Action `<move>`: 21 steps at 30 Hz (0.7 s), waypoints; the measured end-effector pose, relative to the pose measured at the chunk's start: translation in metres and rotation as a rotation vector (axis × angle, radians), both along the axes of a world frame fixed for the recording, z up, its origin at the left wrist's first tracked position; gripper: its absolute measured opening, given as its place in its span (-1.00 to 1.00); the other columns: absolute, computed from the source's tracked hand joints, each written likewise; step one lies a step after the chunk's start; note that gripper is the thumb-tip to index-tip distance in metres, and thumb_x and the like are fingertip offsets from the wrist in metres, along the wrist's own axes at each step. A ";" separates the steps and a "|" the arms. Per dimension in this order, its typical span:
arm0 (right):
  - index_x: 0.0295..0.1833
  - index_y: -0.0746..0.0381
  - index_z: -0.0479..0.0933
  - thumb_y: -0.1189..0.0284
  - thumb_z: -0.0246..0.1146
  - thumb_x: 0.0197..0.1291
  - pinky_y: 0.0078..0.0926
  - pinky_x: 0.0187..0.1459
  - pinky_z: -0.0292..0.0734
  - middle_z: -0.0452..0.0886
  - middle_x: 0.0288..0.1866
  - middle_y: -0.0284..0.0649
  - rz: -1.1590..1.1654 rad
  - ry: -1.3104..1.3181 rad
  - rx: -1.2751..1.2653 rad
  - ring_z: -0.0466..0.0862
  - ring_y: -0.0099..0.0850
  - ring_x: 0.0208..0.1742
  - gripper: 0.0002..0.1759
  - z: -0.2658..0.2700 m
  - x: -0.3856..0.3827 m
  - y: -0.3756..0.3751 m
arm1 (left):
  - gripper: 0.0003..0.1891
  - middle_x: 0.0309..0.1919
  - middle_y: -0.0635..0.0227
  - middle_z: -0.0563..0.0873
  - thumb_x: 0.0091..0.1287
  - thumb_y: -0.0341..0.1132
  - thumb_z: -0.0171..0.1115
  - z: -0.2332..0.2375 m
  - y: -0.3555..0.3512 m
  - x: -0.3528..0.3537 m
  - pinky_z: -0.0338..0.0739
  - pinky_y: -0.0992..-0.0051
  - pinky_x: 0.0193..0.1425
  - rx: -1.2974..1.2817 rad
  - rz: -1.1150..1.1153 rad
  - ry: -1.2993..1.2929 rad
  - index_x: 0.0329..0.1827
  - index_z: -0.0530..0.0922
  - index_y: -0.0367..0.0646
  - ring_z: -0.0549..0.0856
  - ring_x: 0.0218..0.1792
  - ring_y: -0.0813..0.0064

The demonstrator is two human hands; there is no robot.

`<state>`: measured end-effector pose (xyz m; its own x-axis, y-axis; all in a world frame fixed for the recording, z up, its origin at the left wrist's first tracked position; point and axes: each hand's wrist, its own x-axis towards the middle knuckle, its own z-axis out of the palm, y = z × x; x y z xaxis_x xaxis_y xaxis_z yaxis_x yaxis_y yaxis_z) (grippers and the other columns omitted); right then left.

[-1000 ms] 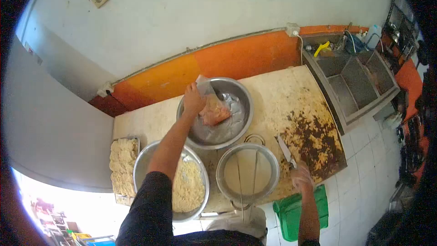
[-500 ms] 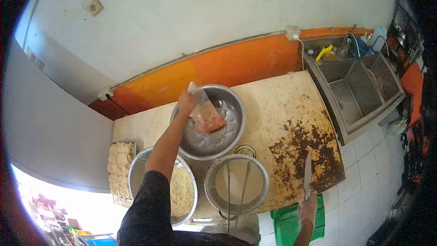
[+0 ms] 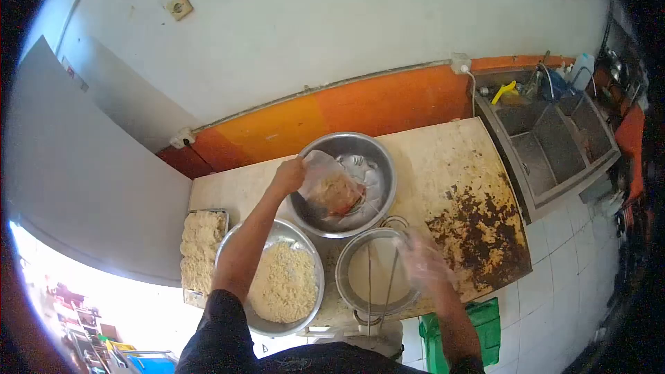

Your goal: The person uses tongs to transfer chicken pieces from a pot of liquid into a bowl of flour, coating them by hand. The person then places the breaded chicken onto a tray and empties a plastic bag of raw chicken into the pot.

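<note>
My left hand (image 3: 287,175) is closed on the top edge of a clear plastic bag (image 3: 321,166). Reddish and tan pieces, perhaps meat, show inside the bag (image 3: 339,195), which hangs over a wide metal bowl (image 3: 377,218). The bowl has shiny, clear-looking material at its bottom. My right hand (image 3: 427,263) wears a thin clear glove and is smeared by motion at the right rim of a metal pot (image 3: 344,284). I cannot make out its fingers or any knife in it. Pale liquid (image 3: 360,273) fills part of the pot, and two long thin metal rods (image 3: 391,277) lean across it.
A metal basin of pale crumbs (image 3: 284,284) stands at the left front, beside a tray of crumb-coated pieces (image 3: 201,239). The worn table (image 3: 429,159) has dark peeled patches on its right. A sink (image 3: 540,166) lies beyond, and a green bin (image 3: 488,332) is below.
My right hand has moved left from the table's right edge to the pot; the knife it held is no longer visible. The bag sits lower in the bowl. The view has shifted.
</note>
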<state>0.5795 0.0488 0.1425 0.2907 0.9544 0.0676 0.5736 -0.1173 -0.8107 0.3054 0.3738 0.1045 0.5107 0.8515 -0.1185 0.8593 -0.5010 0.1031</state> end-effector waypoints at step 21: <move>-0.32 0.14 0.47 0.37 0.21 0.14 -0.28 -0.52 0.45 0.51 -0.48 -0.24 -0.025 -0.587 0.791 0.56 -0.24 -0.54 -0.91 -0.016 -0.078 0.088 | -0.80 -0.22 -0.18 0.63 0.28 -0.37 0.06 0.107 -0.102 0.048 0.50 0.09 -0.05 0.079 -0.044 -0.390 -0.13 0.56 -0.27 0.62 -0.11 -0.15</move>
<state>0.5013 0.1363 0.1263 0.0258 0.5661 0.8239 0.9149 0.3187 -0.2476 0.3537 0.2716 0.2119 0.5406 0.8267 0.1560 0.7410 -0.5557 0.3769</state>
